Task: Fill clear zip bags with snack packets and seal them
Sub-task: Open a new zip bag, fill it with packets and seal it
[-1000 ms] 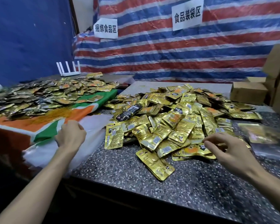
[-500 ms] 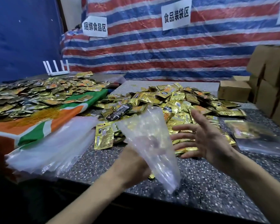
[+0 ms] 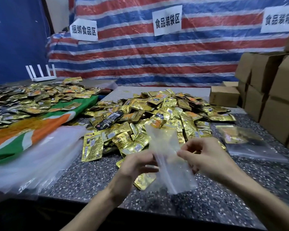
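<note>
Both hands hold one clear zip bag (image 3: 165, 144) just above the near edge of the speckled stone table (image 3: 90, 184), in front of the main pile of gold snack packets (image 3: 158, 114).

- **Left hand (image 3: 137, 165):** fingers curled, pinching the bag's left edge. The fingertips are turned away and partly veiled by the film.
- **Right hand (image 3: 205, 157):** thumb and forefinger closed on the bag's right edge. The other fingers curl underneath, out of sight.
- **Bag:** it stands roughly upright between the hands and is blurred. A pale strip runs down its lower half. I cannot tell whether the mouth is open, and no packet is visible inside.
- **Single gold packet (image 3: 143, 180):** it lies on the table beneath the bag, half covered by the left hand and the film.

Surroundings:

- A stack of empty clear bags (image 3: 37, 157) lies at the left, overlapping an orange and green cloth (image 3: 23, 135). Its near corner hangs over the table edge.
- A second spread of packets (image 3: 32, 100) covers the cloth farther back.
- At the right a filled bag (image 3: 245, 140) lies flat. Its gold and dark contents are too smeared to identify.
- Cardboard boxes (image 3: 277, 90) are stacked at the right, cut off by the frame edge.
- A white router (image 3: 42, 75) stands at the rear left.
- Paper signs (image 3: 167, 20) hang on the striped tarpaulin (image 3: 157, 55); the rightmost one is cropped.
</note>
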Action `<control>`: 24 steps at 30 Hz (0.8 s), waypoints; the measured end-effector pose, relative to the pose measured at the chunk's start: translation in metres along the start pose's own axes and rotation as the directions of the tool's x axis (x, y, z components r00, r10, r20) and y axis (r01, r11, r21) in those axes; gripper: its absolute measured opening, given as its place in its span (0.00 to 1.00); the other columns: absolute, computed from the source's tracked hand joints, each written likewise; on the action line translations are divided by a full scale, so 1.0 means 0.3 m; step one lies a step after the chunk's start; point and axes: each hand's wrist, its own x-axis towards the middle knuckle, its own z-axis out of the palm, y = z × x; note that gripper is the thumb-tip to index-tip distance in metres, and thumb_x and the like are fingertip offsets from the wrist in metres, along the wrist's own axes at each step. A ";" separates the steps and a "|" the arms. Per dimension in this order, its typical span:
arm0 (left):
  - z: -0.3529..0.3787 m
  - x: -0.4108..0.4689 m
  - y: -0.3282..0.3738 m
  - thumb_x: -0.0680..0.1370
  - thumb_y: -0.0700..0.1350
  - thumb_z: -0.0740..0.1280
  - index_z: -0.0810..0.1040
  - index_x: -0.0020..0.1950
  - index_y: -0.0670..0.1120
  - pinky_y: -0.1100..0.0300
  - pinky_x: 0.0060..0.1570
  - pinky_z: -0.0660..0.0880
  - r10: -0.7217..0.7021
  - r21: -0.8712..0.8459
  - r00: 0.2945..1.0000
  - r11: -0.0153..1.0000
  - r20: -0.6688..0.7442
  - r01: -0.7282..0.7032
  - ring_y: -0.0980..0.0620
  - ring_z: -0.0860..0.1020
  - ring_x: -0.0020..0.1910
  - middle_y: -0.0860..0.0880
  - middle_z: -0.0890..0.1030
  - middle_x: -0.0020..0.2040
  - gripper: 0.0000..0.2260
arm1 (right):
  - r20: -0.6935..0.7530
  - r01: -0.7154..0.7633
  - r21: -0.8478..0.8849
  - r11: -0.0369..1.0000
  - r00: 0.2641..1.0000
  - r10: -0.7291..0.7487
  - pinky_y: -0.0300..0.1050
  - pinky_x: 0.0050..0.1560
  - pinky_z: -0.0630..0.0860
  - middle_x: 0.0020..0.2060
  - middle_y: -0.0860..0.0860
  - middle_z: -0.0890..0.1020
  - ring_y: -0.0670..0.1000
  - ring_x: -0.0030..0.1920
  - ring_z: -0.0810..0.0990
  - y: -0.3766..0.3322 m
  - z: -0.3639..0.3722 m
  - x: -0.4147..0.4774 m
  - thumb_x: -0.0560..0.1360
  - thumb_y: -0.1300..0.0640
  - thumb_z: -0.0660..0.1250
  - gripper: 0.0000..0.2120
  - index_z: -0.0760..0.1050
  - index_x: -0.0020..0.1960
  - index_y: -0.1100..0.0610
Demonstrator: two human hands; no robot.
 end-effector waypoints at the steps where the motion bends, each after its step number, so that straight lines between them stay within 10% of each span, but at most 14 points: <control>1: 0.007 0.001 0.007 0.71 0.57 0.65 0.87 0.50 0.48 0.57 0.50 0.79 -0.029 -0.051 0.999 0.998 -0.033 0.027 0.47 0.83 0.50 0.46 0.86 0.51 0.18 | -0.010 -0.013 0.006 1.000 1.000 0.013 0.37 0.27 0.74 0.26 0.48 0.81 0.45 0.24 0.78 0.003 -0.006 -0.002 0.75 0.60 0.74 0.07 0.80 0.38 0.59; 10: 0.073 0.054 0.036 0.71 0.45 0.75 0.85 0.41 0.36 0.61 0.33 0.78 -0.191 -0.038 0.960 0.982 -0.204 0.187 0.50 0.77 0.31 0.40 0.81 0.36 0.11 | -0.111 0.126 -0.082 0.989 0.985 -0.135 0.44 0.41 0.79 0.43 0.43 0.81 0.43 0.42 0.80 -0.027 -0.006 -0.069 0.65 0.26 0.66 0.22 0.73 0.50 0.40; 17: 0.059 0.074 0.042 0.76 0.48 0.70 0.85 0.42 0.38 0.60 0.37 0.79 -0.265 -0.096 0.963 0.961 -0.040 0.260 0.46 0.79 0.40 0.41 0.85 0.42 0.13 | 0.053 0.111 0.132 0.985 0.991 -0.119 0.47 0.35 0.79 0.33 0.53 0.80 0.50 0.30 0.79 -0.029 -0.031 -0.065 0.74 0.69 0.68 0.27 0.74 0.61 0.39; 24: -0.076 0.118 0.049 0.76 0.43 0.71 0.83 0.36 0.38 0.60 0.27 0.76 -0.202 -0.033 0.905 0.978 -0.373 0.205 0.50 0.78 0.29 0.42 0.82 0.34 0.11 | 0.092 0.173 -0.128 0.976 0.982 -0.162 0.41 0.31 0.68 0.27 0.47 0.78 0.46 0.30 0.73 -0.010 -0.102 -0.054 0.76 0.59 0.59 0.17 0.85 0.42 0.45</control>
